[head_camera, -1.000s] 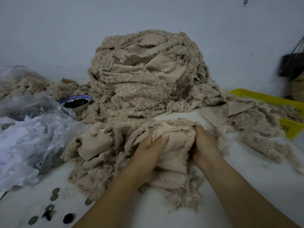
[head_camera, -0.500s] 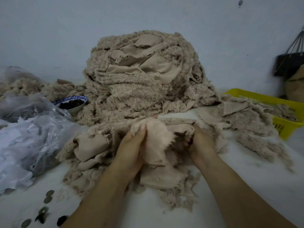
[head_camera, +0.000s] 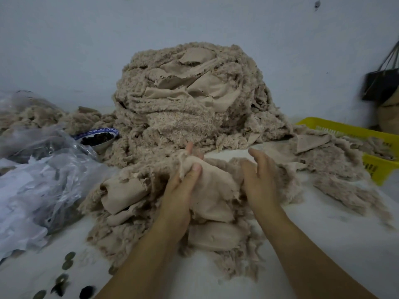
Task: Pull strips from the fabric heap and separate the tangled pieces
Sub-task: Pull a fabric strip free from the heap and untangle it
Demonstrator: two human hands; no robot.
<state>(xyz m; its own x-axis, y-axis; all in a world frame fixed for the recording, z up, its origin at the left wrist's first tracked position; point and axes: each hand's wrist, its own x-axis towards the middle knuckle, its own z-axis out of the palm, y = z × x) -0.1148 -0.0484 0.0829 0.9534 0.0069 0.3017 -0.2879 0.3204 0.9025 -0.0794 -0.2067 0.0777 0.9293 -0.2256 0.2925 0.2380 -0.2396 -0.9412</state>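
A tall heap of beige fleecy fabric rises at the back centre of the white table. In front of it lies a smaller tangle of beige strips. My left hand grips a smooth beige piece lifted from that tangle, thumb on top and fingers behind it. My right hand rests against the right side of the same piece, its fingers mostly straight and its thumb up. More fleecy strips trail to the right.
A yellow plastic basket with fabric in it stands at the right edge. Clear plastic bags with white scraps fill the left. A blue-rimmed bowl of dark pieces sits behind them. Several coin-like discs lie at the front left. A dark bag hangs on the wall.
My left hand has lifted the smooth piece higher and gathered it. My right hand has let go of the fabric and opened, with its fingers now straight beside the piece.
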